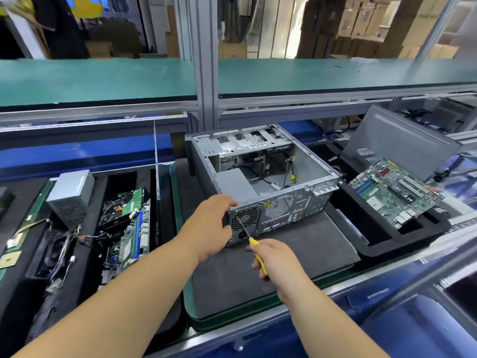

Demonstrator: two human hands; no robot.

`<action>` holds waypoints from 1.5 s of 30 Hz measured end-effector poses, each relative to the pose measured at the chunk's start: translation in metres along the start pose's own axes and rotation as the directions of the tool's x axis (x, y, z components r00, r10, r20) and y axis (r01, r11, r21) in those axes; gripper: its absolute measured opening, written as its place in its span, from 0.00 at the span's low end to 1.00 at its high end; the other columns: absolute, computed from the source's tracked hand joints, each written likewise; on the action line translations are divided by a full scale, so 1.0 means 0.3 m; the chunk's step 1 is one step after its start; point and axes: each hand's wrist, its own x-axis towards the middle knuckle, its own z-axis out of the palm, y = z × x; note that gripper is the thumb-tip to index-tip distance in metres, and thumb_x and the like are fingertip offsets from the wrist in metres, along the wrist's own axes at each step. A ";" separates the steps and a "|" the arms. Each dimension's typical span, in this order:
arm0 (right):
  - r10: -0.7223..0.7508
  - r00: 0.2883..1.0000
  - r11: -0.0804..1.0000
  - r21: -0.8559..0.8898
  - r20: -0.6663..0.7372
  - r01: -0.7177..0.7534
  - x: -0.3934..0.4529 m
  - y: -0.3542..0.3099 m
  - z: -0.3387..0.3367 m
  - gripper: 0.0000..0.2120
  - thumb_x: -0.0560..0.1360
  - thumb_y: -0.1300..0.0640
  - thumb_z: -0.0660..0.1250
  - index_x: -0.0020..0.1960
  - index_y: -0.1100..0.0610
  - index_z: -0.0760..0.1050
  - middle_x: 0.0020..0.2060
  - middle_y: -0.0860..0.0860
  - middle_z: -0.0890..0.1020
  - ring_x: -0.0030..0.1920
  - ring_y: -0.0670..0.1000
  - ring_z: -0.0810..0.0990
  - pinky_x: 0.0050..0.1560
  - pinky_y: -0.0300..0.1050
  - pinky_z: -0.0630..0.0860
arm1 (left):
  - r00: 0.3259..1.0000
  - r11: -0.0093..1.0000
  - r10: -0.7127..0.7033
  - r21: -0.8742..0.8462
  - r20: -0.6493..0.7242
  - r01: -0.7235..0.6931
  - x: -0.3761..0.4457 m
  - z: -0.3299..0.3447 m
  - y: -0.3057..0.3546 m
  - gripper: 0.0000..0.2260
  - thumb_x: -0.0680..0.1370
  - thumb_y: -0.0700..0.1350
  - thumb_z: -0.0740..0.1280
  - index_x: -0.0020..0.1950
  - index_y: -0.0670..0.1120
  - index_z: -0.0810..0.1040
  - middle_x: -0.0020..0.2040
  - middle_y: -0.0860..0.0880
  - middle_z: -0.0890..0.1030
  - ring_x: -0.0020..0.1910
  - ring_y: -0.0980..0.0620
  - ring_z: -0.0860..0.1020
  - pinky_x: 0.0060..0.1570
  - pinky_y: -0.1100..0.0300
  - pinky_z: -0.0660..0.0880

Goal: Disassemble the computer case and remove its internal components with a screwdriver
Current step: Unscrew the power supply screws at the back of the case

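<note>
Fingers [227, 200] of the left hand [209, 226] gripped one case [258, 177]; right hand [276, 259] closed around one screwdriver [254, 244].

Your left hand [211, 226] covers the case's [260, 182] near left corner. Your right hand [273, 262] hides most of the screwdriver [254, 242] handle. The tip on the rear panel is too small to read.

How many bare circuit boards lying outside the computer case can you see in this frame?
2 clearly: a green board tilted in the black tray right of the computer case, and one standing in the parts-filled tray to its left. More may hide among those parts.
</note>
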 end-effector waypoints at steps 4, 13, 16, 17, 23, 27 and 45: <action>-0.026 0.997 1.000 -0.016 0.070 0.027 0.027 -0.009 -0.023 0.08 0.79 0.52 0.63 0.49 0.53 0.81 0.27 0.47 0.78 0.23 0.46 0.71 0.29 0.39 0.68 | 0.999 0.982 0.010 0.189 0.033 -0.016 0.032 0.040 0.023 0.27 0.76 0.40 0.65 0.74 0.50 0.65 0.74 0.53 0.65 0.73 0.52 0.62 0.69 0.61 0.59; -0.030 0.987 0.999 -0.032 0.158 0.035 0.082 -0.009 -0.068 0.08 0.78 0.52 0.63 0.49 0.53 0.80 0.26 0.46 0.78 0.23 0.44 0.71 0.28 0.39 0.68 | 0.990 0.976 -0.061 0.202 -0.124 0.085 0.071 0.083 0.020 0.20 0.76 0.42 0.68 0.67 0.53 0.73 0.66 0.57 0.73 0.67 0.55 0.68 0.66 0.63 0.63; -0.028 0.986 0.999 -0.035 0.164 0.034 0.086 -0.011 -0.080 0.08 0.78 0.52 0.64 0.50 0.53 0.80 0.26 0.46 0.78 0.22 0.45 0.70 0.28 0.39 0.68 | 0.987 0.971 -0.073 0.215 -0.140 0.102 0.081 0.083 0.021 0.17 0.77 0.43 0.68 0.65 0.54 0.74 0.63 0.57 0.75 0.64 0.55 0.70 0.65 0.60 0.67; -0.029 0.986 0.999 -0.032 0.164 0.034 0.086 -0.012 -0.082 0.08 0.78 0.52 0.64 0.50 0.53 0.80 0.26 0.46 0.78 0.23 0.45 0.70 0.29 0.39 0.68 | 0.987 0.970 -0.076 0.218 -0.145 0.107 0.083 0.084 0.021 0.17 0.77 0.44 0.69 0.64 0.54 0.75 0.62 0.57 0.75 0.63 0.55 0.71 0.65 0.59 0.68; 0.001 0.989 0.999 -0.045 0.151 0.006 0.083 -0.025 -0.088 0.09 0.78 0.53 0.63 0.49 0.54 0.81 0.25 0.46 0.77 0.22 0.45 0.69 0.31 0.40 0.68 | 0.979 0.966 -0.091 0.224 -0.181 0.131 0.097 0.088 0.024 0.14 0.76 0.44 0.69 0.61 0.54 0.77 0.58 0.57 0.76 0.60 0.55 0.72 0.60 0.59 0.71; 0.006 0.991 0.999 -0.043 0.136 0.000 0.072 -0.041 -0.089 0.09 0.79 0.52 0.63 0.49 0.54 0.81 0.26 0.46 0.78 0.24 0.45 0.69 0.32 0.41 0.68 | 0.981 0.952 -0.065 0.283 -0.182 0.116 0.099 0.089 0.028 0.13 0.76 0.46 0.69 0.60 0.54 0.76 0.56 0.58 0.76 0.58 0.55 0.72 0.55 0.56 0.74; 0.144 0.987 0.987 -0.062 -0.069 -0.148 -0.042 -0.134 -0.001 0.11 0.81 0.54 0.62 0.52 0.54 0.83 0.30 0.51 0.74 0.28 0.49 0.67 0.33 0.42 0.66 | 0.977 0.803 0.208 0.577 -0.043 -0.146 0.124 0.065 -0.029 0.06 0.79 0.49 0.60 0.56 0.52 0.70 0.50 0.54 0.75 0.49 0.52 0.73 0.46 0.58 0.71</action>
